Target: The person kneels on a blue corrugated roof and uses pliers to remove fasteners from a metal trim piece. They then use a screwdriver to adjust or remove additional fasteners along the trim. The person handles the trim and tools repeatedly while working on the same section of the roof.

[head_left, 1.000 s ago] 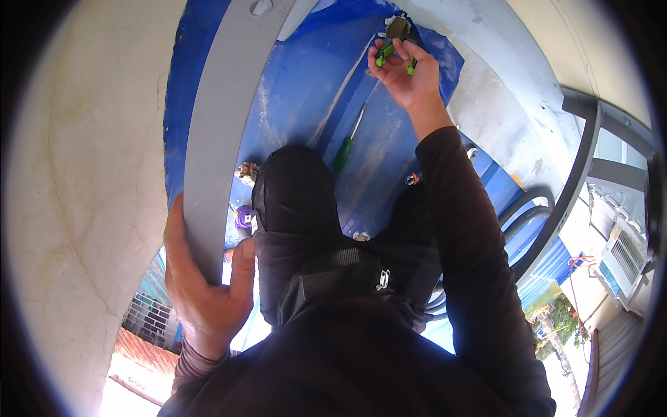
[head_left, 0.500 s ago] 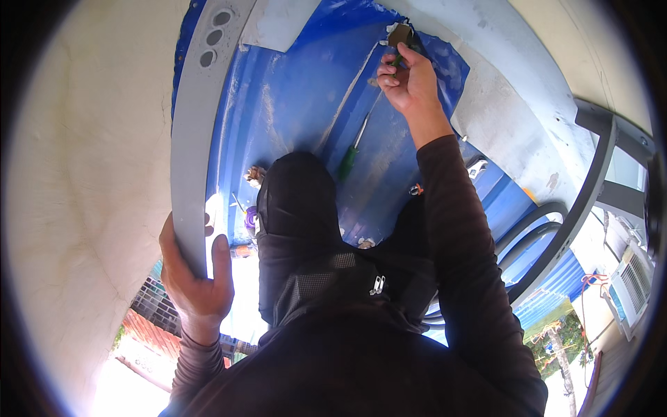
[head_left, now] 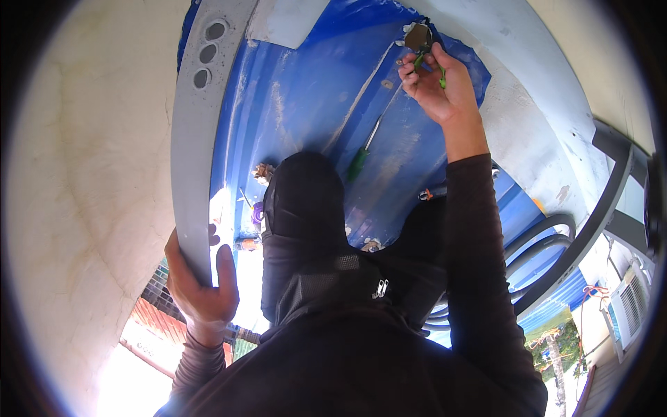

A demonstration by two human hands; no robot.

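Observation:
My left hand [head_left: 201, 295] is wrapped round the lower end of a long grey metal beam [head_left: 193, 153] with round holes near its top. At the far right of the blue ribbed metal sheet [head_left: 306, 90], my right hand [head_left: 448, 90] grips green-handled pliers [head_left: 442, 78]. Their dark jaws reach up beside a brown patch [head_left: 417, 37] with a ragged pale edge; what they touch there I cannot make out. A screwdriver [head_left: 358, 163] with a green handle lies on the sheet ahead of my knees, its shaft pointing away.
A pale wall [head_left: 90, 174] rises close on the left. Purple tape [head_left: 258, 213] and a crumpled brown lump [head_left: 263, 173] lie by my left knee. Black hoses [head_left: 542, 236] curve at the right, beside a dark metal frame [head_left: 604, 229]. An orange-tipped tool [head_left: 425, 195] lies near my right knee.
My right hand has shifted slightly right in view, and both green plier handles now show, spread apart. My left hand still holds the beam. The whole view has moved a little.

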